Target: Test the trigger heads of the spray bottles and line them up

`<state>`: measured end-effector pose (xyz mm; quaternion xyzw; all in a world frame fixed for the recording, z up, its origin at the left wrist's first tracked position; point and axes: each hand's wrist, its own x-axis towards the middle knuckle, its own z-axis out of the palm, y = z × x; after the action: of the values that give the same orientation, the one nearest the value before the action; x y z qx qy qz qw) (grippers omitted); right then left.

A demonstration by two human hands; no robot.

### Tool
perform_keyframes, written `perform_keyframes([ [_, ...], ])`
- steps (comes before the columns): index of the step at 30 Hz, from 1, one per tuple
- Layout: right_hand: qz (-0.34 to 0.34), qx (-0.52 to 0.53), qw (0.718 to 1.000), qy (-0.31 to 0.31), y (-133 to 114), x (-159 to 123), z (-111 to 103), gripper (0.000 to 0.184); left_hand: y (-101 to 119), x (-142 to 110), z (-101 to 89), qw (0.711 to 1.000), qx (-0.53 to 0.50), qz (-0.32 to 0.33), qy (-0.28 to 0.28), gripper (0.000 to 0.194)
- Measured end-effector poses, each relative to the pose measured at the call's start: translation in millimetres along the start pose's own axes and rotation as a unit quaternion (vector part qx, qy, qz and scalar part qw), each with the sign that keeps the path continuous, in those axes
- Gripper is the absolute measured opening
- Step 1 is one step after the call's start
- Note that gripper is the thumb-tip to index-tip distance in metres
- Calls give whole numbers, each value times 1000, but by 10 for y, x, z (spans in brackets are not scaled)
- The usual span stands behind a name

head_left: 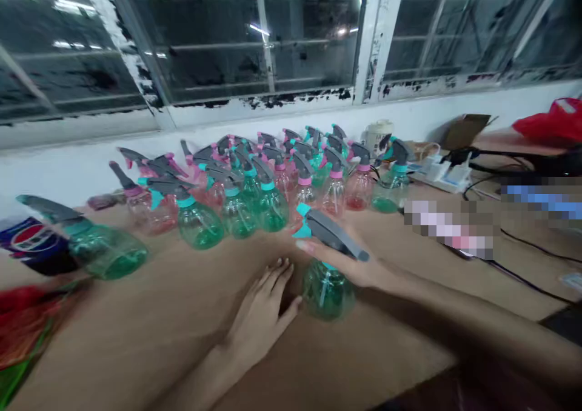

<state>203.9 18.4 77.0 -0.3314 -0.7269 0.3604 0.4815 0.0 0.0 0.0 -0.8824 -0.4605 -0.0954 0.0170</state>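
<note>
A green see-through spray bottle (328, 296) with a grey trigger head and turquoise nozzle stands near the middle of the table. My right hand (352, 267) is closed around its neck, just under the head; some fingers are hidden behind it. Flat on the tabletop to the bottle's left lies my left hand (264, 311), fingers stretched out, thumb close to the bottle's side and nothing held. Beyond both hands stand several more spray bottles, green ones such as this bottle (273, 208) and pink ones such as this bottle (334, 196).
A green spray bottle (107, 250) leans at the left beside a dark blue Pepsi package (34, 241). Red and green wrapping (27, 326) lies at the left edge. To the right are a white power strip (443, 174), cables and a red bag (550, 123). Windows rise behind the table.
</note>
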Motion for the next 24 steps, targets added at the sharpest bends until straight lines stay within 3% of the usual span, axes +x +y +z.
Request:
perform_keyframes([
  [7, -22, 24, 999, -24, 134, 175, 76, 26, 39, -7, -90, 999, -39, 8, 37, 42],
  [13, -61, 38, 996, -55, 271, 403, 155, 29, 7, -16, -24, 989, -125, -58, 55, 44],
  [24, -52, 124, 985, -108, 291, 475, 191, 29, -6, -63, -22, 984, -141, -93, 60, 71],
])
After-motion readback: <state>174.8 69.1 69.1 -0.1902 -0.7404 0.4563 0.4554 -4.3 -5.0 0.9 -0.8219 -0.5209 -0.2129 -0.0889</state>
